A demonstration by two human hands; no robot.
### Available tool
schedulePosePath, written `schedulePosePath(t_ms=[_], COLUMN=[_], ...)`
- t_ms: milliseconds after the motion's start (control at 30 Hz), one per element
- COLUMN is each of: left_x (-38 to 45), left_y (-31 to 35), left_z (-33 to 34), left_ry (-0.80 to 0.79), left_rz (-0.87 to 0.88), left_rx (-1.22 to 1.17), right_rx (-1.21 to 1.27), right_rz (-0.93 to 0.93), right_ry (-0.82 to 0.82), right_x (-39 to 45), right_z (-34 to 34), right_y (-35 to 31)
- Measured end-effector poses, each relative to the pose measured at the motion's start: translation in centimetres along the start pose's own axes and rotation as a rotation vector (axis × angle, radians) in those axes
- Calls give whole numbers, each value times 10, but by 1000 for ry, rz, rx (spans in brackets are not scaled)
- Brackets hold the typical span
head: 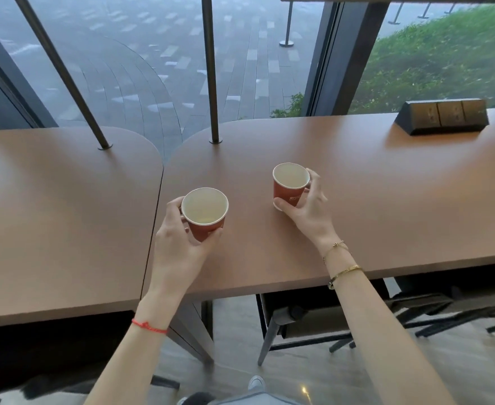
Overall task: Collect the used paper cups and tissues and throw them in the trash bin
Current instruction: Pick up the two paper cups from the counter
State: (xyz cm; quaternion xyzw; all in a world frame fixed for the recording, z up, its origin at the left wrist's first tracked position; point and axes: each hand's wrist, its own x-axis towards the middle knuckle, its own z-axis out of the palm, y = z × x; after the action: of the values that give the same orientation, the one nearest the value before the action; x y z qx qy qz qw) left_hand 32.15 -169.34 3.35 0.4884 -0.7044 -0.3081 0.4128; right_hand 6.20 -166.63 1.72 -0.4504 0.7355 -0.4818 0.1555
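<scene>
Two red paper cups with white insides are over a brown counter [386,200] by the window. My left hand [179,244] grips the nearer cup [204,210] around its side and holds it slightly above the counter; a little pale liquid shows at its bottom. The farther cup [290,182] stands upright on the counter, and my right hand [306,210] wraps it with thumb at its base and fingers behind its rim. No tissues and no trash bin are in view.
A second brown counter [50,214] adjoins on the left with a narrow seam. Two dark poles [211,83] rise from the counters' back edge. A black power socket block [442,116] sits at the back right. Chair frames [298,320] stand under the counter.
</scene>
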Motion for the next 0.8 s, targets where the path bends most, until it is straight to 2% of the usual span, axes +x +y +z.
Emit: schedulePosePath(t_ms=[167,400,600,800], left_x=[-12,-36,-71,-121], left_y=[8,19,28,31], left_z=[0,-4,-15,-26], left_ry=[28,-32,-159,-357], left_rz=[-21,27,155,240], left_rx=[19,21,4,-43], right_rx=[52,63,33,23], right_rz=[-75,-39,16,105], right_ry=[0,35,107,248], right_x=[-5,-73,-162,-269], right_z=[-7,-44,-75,-93], right_y=[-5,-4,-8,-18])
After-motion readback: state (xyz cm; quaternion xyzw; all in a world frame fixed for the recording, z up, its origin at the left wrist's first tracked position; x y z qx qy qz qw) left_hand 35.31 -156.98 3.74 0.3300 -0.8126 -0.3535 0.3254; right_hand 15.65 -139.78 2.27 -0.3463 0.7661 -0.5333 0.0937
